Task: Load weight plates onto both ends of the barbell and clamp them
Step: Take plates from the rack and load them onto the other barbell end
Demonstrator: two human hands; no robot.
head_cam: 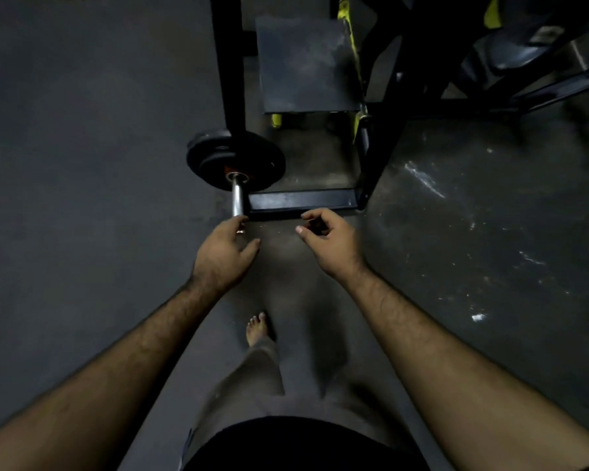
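Observation:
A chrome barbell sleeve (237,195) points toward me, with black weight plates (235,158) stacked on it against the rack upright. My left hand (223,254) reaches the sleeve's near tip; its fingertips rest on the tip and the thumb is spread apart. My right hand (330,241) hovers to the right of the sleeve, above the floor, with loosely curled fingers and nothing visible in them. No clamp shows on the sleeve.
A black rack upright (228,62) rises behind the plates, and its base bar (303,200) lies on the floor just beyond my hands. A dark bench pad (306,62) with yellow-trimmed frame stands behind. My bare foot (257,328) is on the dark rubber floor.

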